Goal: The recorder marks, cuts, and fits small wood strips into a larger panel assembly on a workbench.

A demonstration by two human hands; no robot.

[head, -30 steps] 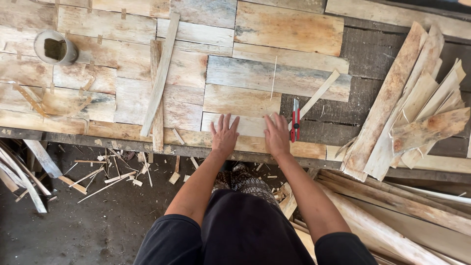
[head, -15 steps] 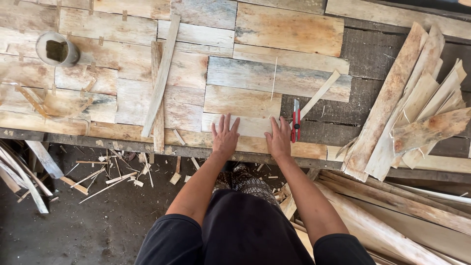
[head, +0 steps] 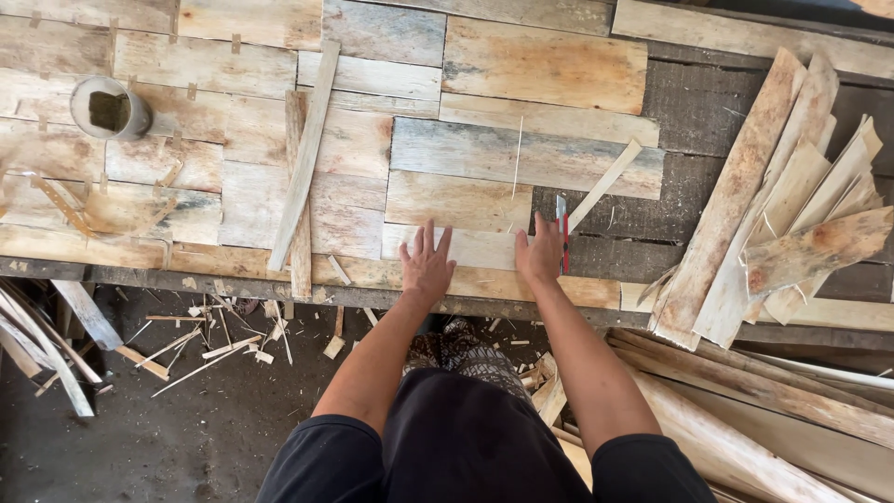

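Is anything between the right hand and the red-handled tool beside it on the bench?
Nothing visible. The right hand lies flat on the pale board, and the red-handled tool lies right at its fingertips.

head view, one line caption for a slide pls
Both bare hands, left hand and right hand, press flat on a pale wooden board beside a red-handled tool.

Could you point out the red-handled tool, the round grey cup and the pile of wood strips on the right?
Red-handled tool (head: 562,235): head view, on the middle of its red handle.
Round grey cup (head: 112,109): head view, on its open mouth.
Pile of wood strips (head: 773,214): head view, on a strip near the middle of the pile.
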